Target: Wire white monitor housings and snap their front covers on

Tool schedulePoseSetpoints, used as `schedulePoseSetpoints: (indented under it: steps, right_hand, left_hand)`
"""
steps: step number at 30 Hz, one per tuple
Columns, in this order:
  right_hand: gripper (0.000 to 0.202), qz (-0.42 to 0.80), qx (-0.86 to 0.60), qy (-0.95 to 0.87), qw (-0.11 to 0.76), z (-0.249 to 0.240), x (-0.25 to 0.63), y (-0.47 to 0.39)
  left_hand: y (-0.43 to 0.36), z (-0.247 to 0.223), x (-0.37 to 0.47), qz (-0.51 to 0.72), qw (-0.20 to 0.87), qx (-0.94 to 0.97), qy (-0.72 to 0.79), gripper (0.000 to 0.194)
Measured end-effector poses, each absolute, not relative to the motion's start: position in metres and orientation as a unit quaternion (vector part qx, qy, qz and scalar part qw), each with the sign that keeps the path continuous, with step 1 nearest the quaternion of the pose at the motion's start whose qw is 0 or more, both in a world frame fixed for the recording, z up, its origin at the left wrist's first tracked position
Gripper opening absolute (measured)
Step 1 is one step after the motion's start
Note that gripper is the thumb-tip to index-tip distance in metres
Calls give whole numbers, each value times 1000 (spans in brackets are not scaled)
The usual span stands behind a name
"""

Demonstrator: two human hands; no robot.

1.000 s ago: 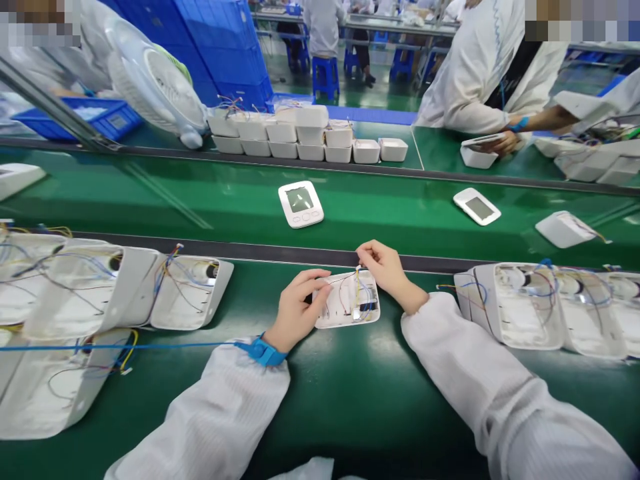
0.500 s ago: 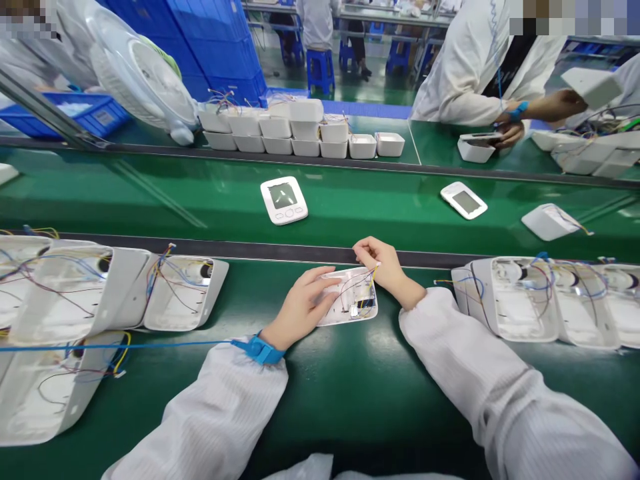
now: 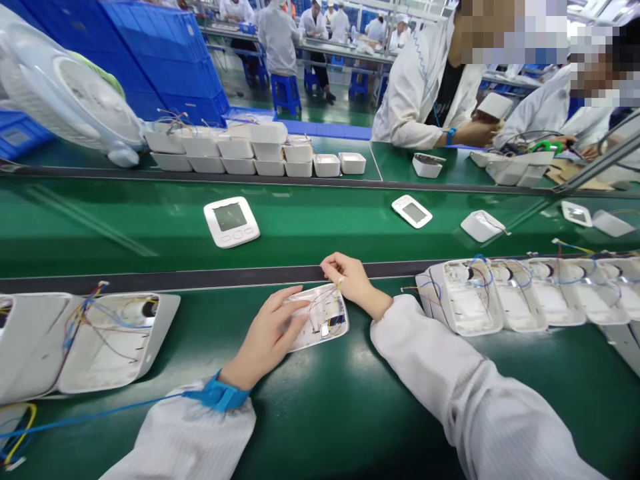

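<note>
**Hands Bent Over an Open Casing, Its Wires Loose**

Left hand [image 3: 274,329] spread, its fingers reach over the near-left end of a shallow white casing [image 3: 320,317] lying open side up on a green counter [image 3: 350,400]; whether they also grip the rim cannot be told. Right hand [image 3: 349,279] sits at the far-right edge of the casing, thumb and forefinger pressed together. Fine wires [image 3: 339,298] rise from the casing toward that hand, but whether one is caught in the pinch is too small to make out.

Work on the casing appears to be partway along. Small parts and a dark component [image 3: 336,321] sit inside it, which looks like fitting already done. Left over, by all appearances, are the wires, which stand free, and a closing part, for nothing covers the casing.

Deep housings, open and trailing wires, stand to the casing's right [image 3: 475,303] and to its left [image 3: 117,347], all of them apparently unclosed. Beyond the casing, past a black rail [image 3: 165,280], lie a white display unit [image 3: 231,223] to its left and a smaller-looking one [image 3: 413,211] to its right. A co-worker in a white coat [image 3: 407,100] sits farther beyond the casing, also to its right.
</note>
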State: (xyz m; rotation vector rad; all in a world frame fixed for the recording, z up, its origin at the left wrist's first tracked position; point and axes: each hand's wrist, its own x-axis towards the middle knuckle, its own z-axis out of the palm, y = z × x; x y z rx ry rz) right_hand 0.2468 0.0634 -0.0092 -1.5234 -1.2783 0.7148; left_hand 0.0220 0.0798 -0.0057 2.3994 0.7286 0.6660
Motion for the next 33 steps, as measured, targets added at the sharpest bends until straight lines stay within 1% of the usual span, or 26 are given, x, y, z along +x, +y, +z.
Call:
schedulePoseSetpoints:
  steps: [1,4,5,6,8,10,14,17,21,24,28,30,33]
  right_hand:
    - [15,293,-631,-528,488,-9,247,64]
    - [14,294,-632,-529,483,-9,246,64]
    - [14,295,-631,-529,484,-9,246,64]
    - [14,296,-631,-527,486,-8,246,64]
    - [13,296,-631,-522,492,-8,246,64]
    - [14,295,-629,-515,502,-8,246,63]
    - [16,279,-626,-508,521,-11,248,65]
    - [18,222,-654,-517,505,-11,252,69]
    - [20,86,-708,-543,444,-4,270,76]
    - [27,5,-774,-521,358,1,292,81]
    - [29,-27,-873,-430,229,4,323,82]
    - [32,-30,-900,-389,194,5,335,82]
    - [40,-14,-925,-339,173,6,352,85]
  left_hand:
    - [79,-5,22,244,262,899,253,39]
    - [73,-2,24,214,220,930,203,96]
    - [71,-2,25,203,203,937,201,105]
    - [70,-3,26,194,189,941,204,106]
    - [68,-4,27,184,176,942,218,95]
    - [68,-6,28,181,174,942,222,89]
    - [72,-9,27,188,163,944,219,88]
    - [74,-9,28,194,160,943,217,86]
    - [76,-10,30,195,163,944,208,86]
    - [78,-12,30,198,162,944,206,85]
    - [79,-13,30,200,159,945,204,83]
    - [79,-13,30,199,157,946,203,81]
    - [79,-12,31,194,154,947,202,80]
